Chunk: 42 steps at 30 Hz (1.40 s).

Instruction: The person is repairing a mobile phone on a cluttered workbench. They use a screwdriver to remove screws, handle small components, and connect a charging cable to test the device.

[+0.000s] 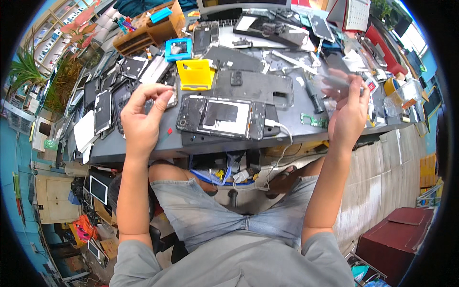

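An opened phone (pixel 217 117) lies face down in front of me, its inside showing a black and white battery area, with a white cable (pixel 282 125) plugged into its right end. To its left, my left hand (pixel 143 117) is raised with thumb and forefinger pinched; whatever they hold, if anything, is too small to make out. Over the right part of the bench is my right hand (pixel 348 107), its fingers smeared by motion around a thin greyish thing (pixel 338 83) whose kind I cannot make out. A yellow phone stand (pixel 195 75) stands behind the phone.
A dark grey phone back plate (pixel 258 86) lies behind the phone. A green circuit board (pixel 313 119) and a black-handled tool (pixel 313 98) lie near my right hand. Several dismantled phones (pixel 103 111) crowd the left side. A wooden organizer (pixel 150 31) stands at the back left.
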Each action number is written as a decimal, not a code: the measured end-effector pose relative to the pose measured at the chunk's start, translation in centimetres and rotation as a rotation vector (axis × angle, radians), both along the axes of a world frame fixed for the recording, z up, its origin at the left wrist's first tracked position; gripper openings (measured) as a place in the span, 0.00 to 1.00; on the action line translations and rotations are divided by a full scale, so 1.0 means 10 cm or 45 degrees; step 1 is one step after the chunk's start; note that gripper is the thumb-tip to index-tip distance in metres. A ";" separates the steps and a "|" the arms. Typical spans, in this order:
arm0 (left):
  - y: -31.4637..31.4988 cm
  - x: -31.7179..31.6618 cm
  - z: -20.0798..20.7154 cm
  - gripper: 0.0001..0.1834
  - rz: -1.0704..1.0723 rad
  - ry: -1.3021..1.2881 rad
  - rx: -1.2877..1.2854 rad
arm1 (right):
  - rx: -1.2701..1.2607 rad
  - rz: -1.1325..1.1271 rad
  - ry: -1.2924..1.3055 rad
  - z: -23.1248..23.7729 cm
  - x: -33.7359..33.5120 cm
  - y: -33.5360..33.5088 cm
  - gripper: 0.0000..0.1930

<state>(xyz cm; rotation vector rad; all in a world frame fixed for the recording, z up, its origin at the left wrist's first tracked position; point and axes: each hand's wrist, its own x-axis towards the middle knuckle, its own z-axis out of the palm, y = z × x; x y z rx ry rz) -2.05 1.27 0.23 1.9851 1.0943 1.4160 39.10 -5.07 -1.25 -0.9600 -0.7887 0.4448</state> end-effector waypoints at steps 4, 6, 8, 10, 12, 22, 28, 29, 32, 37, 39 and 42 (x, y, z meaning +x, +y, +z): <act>0.02 0.01 0.03 0.06 0.001 0.014 0.048 | 0.006 0.007 0.036 0.00 -0.02 0.01 0.17; 0.02 0.03 0.06 0.07 0.002 0.029 0.078 | -0.003 0.006 0.014 0.01 0.02 0.00 0.17; 0.01 0.01 0.03 0.07 0.003 0.028 0.069 | -0.009 0.019 0.018 -0.02 0.01 0.01 0.17; 0.08 0.02 0.06 0.07 0.012 0.042 0.086 | 0.016 0.017 -0.004 0.05 0.00 0.07 0.17; 0.04 0.03 0.03 0.07 0.009 0.045 0.096 | 0.014 0.016 0.031 0.02 -0.03 0.04 0.17; 0.01 0.02 0.02 0.06 0.012 0.087 0.126 | -0.038 -0.003 -0.005 -0.02 0.03 0.02 0.16; 0.05 0.03 0.07 0.06 0.016 0.070 0.178 | -0.008 0.016 -0.024 -0.01 0.06 0.05 0.16; 0.06 0.03 0.07 0.06 0.010 0.067 0.186 | -0.007 0.017 -0.021 -0.02 0.06 0.06 0.16; 0.01 0.01 0.06 0.06 -0.018 0.044 0.161 | -0.021 0.023 -0.016 -0.03 0.07 0.07 0.16; -0.21 0.01 0.10 0.06 -0.120 0.008 0.085 | -0.064 0.037 -0.047 -0.05 0.07 0.08 0.17; -0.25 0.01 0.09 0.06 -0.115 0.022 0.137 | -0.057 0.037 -0.048 -0.03 0.07 0.06 0.17; -0.28 0.00 0.02 0.06 -0.099 0.015 0.088 | -0.046 0.031 -0.055 -0.03 0.05 0.06 0.17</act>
